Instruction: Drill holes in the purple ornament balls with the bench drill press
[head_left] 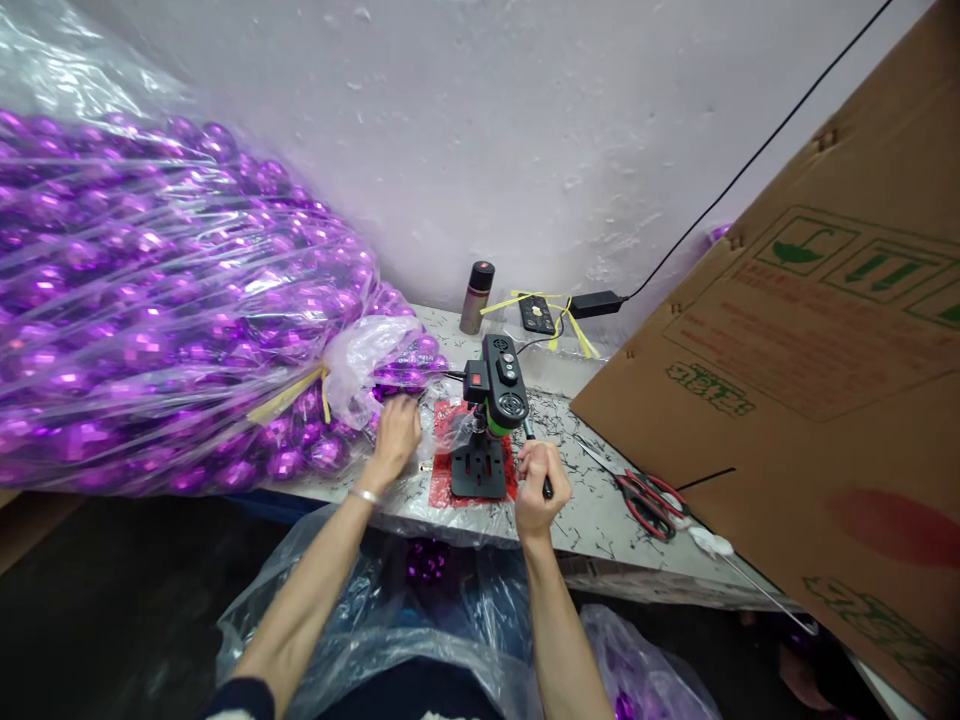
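Note:
My right hand (541, 487) is wrapped round the black lever handle (547, 490) of a small black bench press (504, 380). The press stands on a slotted black base plate (478, 472) over a red sheet (442, 487). To its left, my left hand (397, 435) is at the mouth of a clear plastic bag (358, 365), close against shiny purple balls (412, 360). Its fingers are curled and their tips are hidden, so what they hold cannot be made out.
A huge clear bag of purple balls (187, 300) fills the left. A spray can (477, 297), a black phone-like item (537, 314) and a power adapter (596, 303) lie by the wall. Red-handled scissors (646, 503) rest beside a large cardboard box (787, 400). Black scraps litter the table (592, 525).

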